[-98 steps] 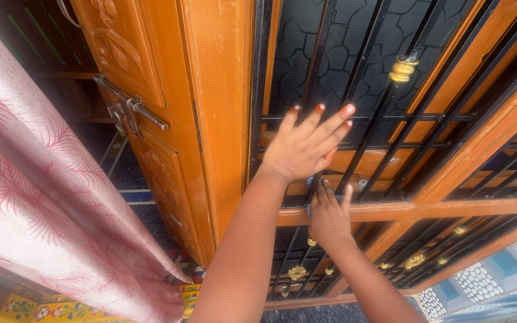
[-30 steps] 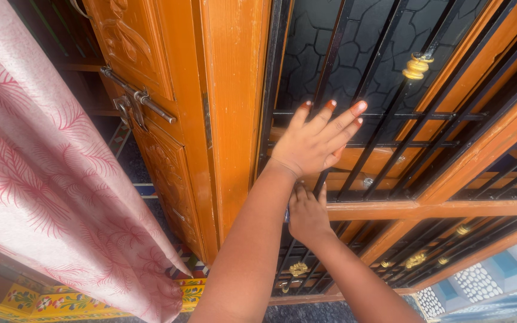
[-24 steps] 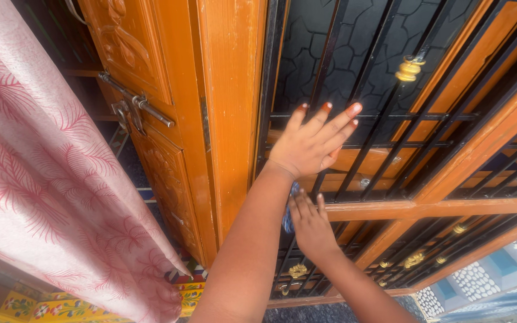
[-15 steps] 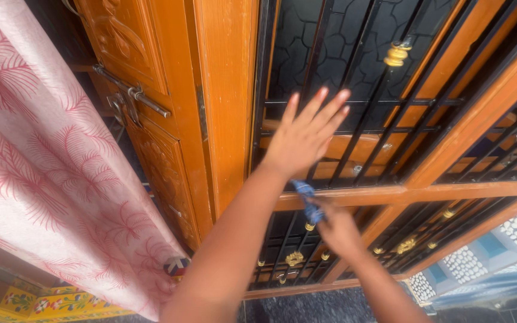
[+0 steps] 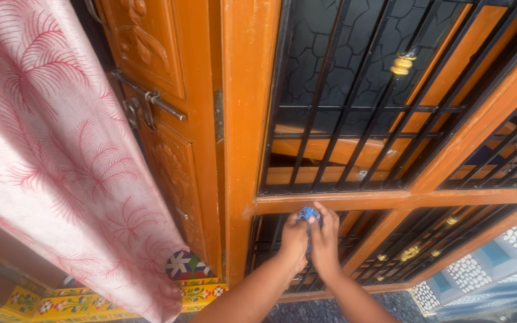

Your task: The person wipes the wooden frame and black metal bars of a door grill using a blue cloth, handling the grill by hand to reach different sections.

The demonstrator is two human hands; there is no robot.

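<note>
My left hand and my right hand are side by side in front of the lower section of a black metal window grille. Both pinch a small blue cloth between their fingers, just under the orange wooden crossbar of the window frame. The cloth is mostly hidden by the fingers. Gold knobs decorate the grille bars above and below.
An orange carved wooden door with a metal sliding bolt stands open at the left. A pink patterned curtain hangs in front of it. Yellow flowered tiles line the bottom left, and white and blue tiling shows at the lower right.
My left hand has left the grille bars and dropped down beside my right hand. Both now grip the blue cloth below the crossbar. The view shifted slightly rightwards.
</note>
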